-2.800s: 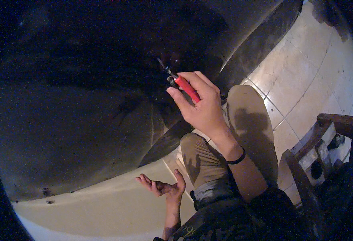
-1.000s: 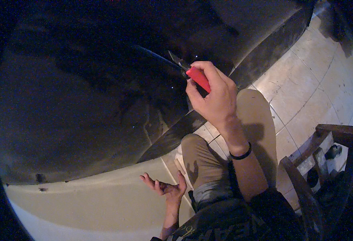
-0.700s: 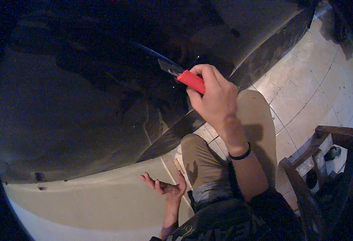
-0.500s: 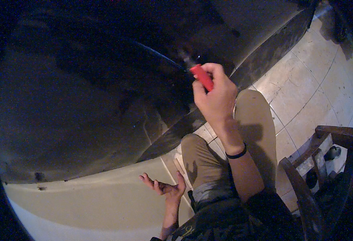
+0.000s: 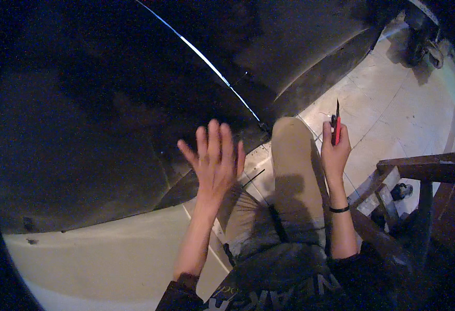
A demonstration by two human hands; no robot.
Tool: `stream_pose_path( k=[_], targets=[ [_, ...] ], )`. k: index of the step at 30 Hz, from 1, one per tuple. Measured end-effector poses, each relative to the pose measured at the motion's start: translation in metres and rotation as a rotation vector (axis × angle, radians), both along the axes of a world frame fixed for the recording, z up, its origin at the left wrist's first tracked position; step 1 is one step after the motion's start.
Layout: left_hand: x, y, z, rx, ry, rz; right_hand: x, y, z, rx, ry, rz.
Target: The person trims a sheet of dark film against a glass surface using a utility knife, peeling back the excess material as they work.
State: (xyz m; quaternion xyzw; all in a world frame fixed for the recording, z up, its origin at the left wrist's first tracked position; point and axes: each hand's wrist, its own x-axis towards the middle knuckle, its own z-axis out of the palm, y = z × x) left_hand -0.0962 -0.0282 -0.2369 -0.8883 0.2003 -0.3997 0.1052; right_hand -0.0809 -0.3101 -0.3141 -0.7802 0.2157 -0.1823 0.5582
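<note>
The left hand (image 5: 214, 163) is raised with fingers spread apart, empty, back toward the camera, in front of the dark panel (image 5: 108, 129). The right hand (image 5: 335, 150) is closed around red-handled pliers (image 5: 336, 124), tips pointing up, above the tiled floor (image 5: 393, 103) beside the knee (image 5: 289, 135).

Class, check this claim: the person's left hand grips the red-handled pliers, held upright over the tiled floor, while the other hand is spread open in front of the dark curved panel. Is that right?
Not quite. The head view shows the red-handled pliers in the right hand, not the left. They do point upward over the tiled floor, and it is the left hand that is spread open in front of the dark curved panel.
</note>
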Motion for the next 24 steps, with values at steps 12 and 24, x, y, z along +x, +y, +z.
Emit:
stream_pose_path(
  k=[12, 24],
  targets=[
    [0.067, 0.045, -0.062, 0.321, -0.157, 0.235, -0.116, 0.002, 0.059, -0.192, 0.068, 0.148],
    [0.059, 0.079, -0.092, 0.363, -0.127, 0.080, -0.127, 0.078, 0.070, -0.157, -0.017, 0.115]
  ],
)
